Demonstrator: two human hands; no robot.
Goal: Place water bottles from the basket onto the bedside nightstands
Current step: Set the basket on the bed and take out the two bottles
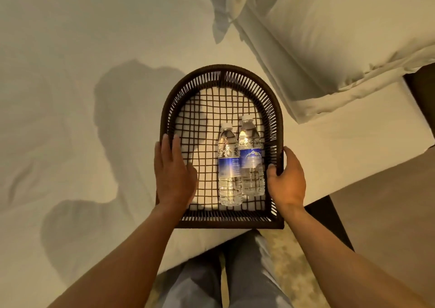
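Bottles (240, 161) in basket (221, 77), between gripping hands.

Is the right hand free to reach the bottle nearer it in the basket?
Probably yes. The right hand grips the basket rim right beside that water bottle; nothing lies between them, but it must release the rim first.

Seen from above, a person's two forearms are bare from elbow to wrist, with no sleeve reaching into view. The left hand (174, 173) and the right hand (287, 180) wear no gloves, rings, watch or bracelet. The fingernails are short and unpainted. Below, the legs are clad in grey-blue trousers (247, 272), the fabric loose and lightly creased over both thighs, a seam running down one leg.
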